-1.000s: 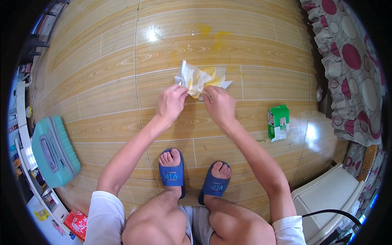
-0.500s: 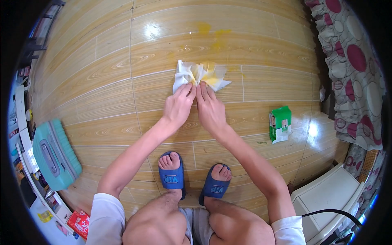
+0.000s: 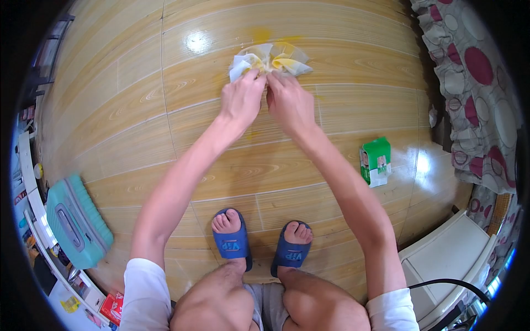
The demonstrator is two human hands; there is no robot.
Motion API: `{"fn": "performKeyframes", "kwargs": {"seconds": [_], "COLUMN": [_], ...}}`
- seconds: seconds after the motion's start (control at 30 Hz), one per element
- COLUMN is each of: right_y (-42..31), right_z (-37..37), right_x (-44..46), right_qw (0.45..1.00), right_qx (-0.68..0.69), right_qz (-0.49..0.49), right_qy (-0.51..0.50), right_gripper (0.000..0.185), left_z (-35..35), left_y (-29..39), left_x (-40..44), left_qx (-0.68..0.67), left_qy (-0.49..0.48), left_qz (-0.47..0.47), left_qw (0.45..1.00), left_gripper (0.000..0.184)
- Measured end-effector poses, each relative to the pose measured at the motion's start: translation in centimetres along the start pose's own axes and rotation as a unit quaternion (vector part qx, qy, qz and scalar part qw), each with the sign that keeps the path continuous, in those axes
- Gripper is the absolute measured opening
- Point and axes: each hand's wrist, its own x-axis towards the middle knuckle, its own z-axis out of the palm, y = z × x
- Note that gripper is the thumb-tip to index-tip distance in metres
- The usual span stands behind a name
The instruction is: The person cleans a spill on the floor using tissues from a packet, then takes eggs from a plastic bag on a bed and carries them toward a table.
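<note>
Item: white tissue [image 3: 269, 58], crumpled, yellow-stained, resting on the wood-patterned floor [image 3: 221, 176] at twelve o'clock. Change since a half-second ago: the tissue, then straddling the pale joint line, now lies wholly beyond it, further toward twelve and against the near side of the yellow smear [image 3: 262, 35], much of which it covers. Both arms reach further out with it; the green packet [image 3: 375, 161] at three o'clock stays in place.

Position: the tissue sits just past the fingertips, at twelve o'clock from the hands, spreading toward eleven and one with its gathered middle between.

Hands: a pair, side by side and nearly touching. Left hand [image 3: 243, 100], fingers bent and drawn in, gripping the near edge; right hand [image 3: 291, 105], likewise curled on that edge (thumbs partly hidden).

Surroundings: teal suitcase [image 3: 80, 223] between eight and nine; patterned curtain [image 3: 477, 66] at two; blue slippers [image 3: 232, 244] around six.
</note>
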Motion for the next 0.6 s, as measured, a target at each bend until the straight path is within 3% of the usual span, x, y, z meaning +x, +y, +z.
{"fn": "performKeyframes", "kwargs": {"seconds": [0.17,0.4,0.47,0.6], "right_y": [-2.1,-1.3,-1.3,1.4], "right_z": [-5.3,-11.3,-13.5,-13.2], "right_x": [-6.5,-14.2,-16.0,-19.9], "right_qw": [0.992,0.975,0.914,0.853], "right_qx": [0.100,0.163,0.272,0.343], "right_qz": [0.071,0.139,0.299,0.386], "right_qy": [0.002,0.051,0.034,0.081], "right_gripper": [0.025,0.025,0.026,0.032], "left_z": [-3.7,-7.2,-7.9,-9.0], "left_y": [3.3,6.0,7.0,8.5], "left_x": [-5.0,-9.7,-10.4,-11.4], "left_qx": [-0.124,-0.263,-0.341,-0.368], "left_qy": [0.002,-0.005,-0.068,-0.088], "left_qz": [-0.034,-0.090,-0.161,-0.166], "left_qw": [0.992,0.961,0.924,0.911], "left_gripper": [0.017,0.023,0.030,0.033]}}
